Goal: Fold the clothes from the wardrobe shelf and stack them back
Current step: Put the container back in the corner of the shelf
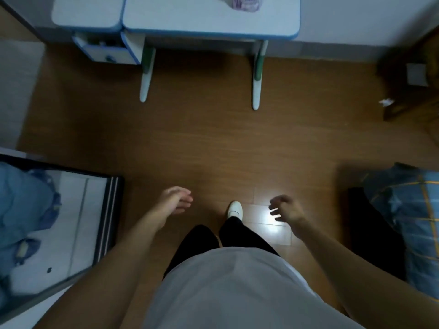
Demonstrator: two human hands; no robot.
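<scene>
I look straight down at a wooden floor [213, 143]. My left hand [177, 200] hangs over the floor with relaxed fingers and holds nothing. My right hand [285, 210] hovers over a bright patch on the floor, fingers loosely curled, also holding nothing. No wardrobe shelf shows in this view. Blue cloth [21, 205] appears in a mirror-like panel [78, 222] at the left, and a blue checked fabric bundle [408, 214] lies at the right edge.
A white and blue desk [209, 22] with a small drawer unit [107, 51] stands ahead against the wall. Dark wooden furniture [408, 91] sits at the upper right. My white shoe [235, 208] and dark trouser legs are below me.
</scene>
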